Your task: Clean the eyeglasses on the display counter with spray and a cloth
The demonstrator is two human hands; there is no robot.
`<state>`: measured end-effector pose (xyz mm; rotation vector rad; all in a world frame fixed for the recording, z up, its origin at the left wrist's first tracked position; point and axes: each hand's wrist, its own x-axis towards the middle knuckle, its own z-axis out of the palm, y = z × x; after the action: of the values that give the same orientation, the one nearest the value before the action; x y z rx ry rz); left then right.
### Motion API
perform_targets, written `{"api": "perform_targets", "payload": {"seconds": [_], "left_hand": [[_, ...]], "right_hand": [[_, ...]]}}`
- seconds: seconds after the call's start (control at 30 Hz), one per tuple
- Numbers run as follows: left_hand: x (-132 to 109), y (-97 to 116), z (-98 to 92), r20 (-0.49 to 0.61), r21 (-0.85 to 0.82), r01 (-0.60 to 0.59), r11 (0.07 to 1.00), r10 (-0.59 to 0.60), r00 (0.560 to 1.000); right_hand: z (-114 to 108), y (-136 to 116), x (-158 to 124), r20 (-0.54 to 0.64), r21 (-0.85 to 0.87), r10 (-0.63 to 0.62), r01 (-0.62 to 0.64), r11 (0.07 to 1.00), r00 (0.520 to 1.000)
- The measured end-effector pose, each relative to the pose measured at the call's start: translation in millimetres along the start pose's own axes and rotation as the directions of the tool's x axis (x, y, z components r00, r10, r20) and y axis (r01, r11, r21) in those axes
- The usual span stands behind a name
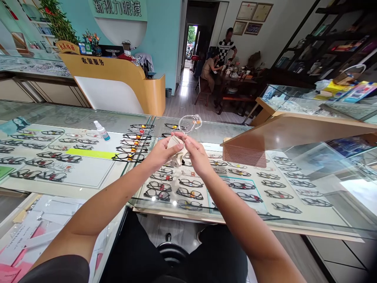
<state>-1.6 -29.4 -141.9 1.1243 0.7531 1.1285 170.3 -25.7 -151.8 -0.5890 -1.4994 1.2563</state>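
Observation:
Both hands meet above the glass counter. My left hand (167,151) is closed on a crumpled whitish cloth (176,146). Clear-framed glasses (191,123) stick up just beyond the fingertips, and my right hand (196,151) pinches them at their near end, against the cloth. The fingers hide the rest of the frame. A column of dark-framed glasses (135,143) lies on the counter left of my hands. Farther left stands a small spray bottle (101,131) with blue liquid. Rows of glasses (189,193) show through the glass below my hands.
The glass counter (118,188) runs across the view. An open drawer (38,236) with papers is at the lower left. A raised wooden-edged case (294,124) stands at the right. Behind are a yellow reception desk (156,92) and two people at a table.

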Motion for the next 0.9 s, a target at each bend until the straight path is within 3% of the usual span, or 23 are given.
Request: {"api": "perform_targets", "payload": {"seconds": [0.13,0.37,0.57,0.7,0.9], "left_hand": [[0,0,0.7,-0.005,0.001,-0.006,1.000,0.006,1.000],[4,-5,-0.2,-0.134,0.056,-0.096,0.994,0.102,0.986],[5,-6,-3.9,-0.037,0.188,-0.177,0.966,0.187,0.982],[2,-1,-6.7,0.069,0.217,-0.118,0.969,0.105,0.992],[-3,8,-10.3,0.180,0.267,0.024,0.963,-0.075,0.981]], "right_hand": [[4,-4,-2,0.004,-0.094,-0.031,0.031,0.995,1.000],[10,-5,-3,0.029,-0.167,-0.063,0.067,0.984,0.998],[2,-2,1,-0.053,-0.004,0.042,-0.042,0.999,0.998],[-8,3,4,-0.088,0.107,0.115,-0.105,0.989,0.990],[-11,5,6,-0.114,0.145,0.115,-0.098,0.984,0.987]]}}
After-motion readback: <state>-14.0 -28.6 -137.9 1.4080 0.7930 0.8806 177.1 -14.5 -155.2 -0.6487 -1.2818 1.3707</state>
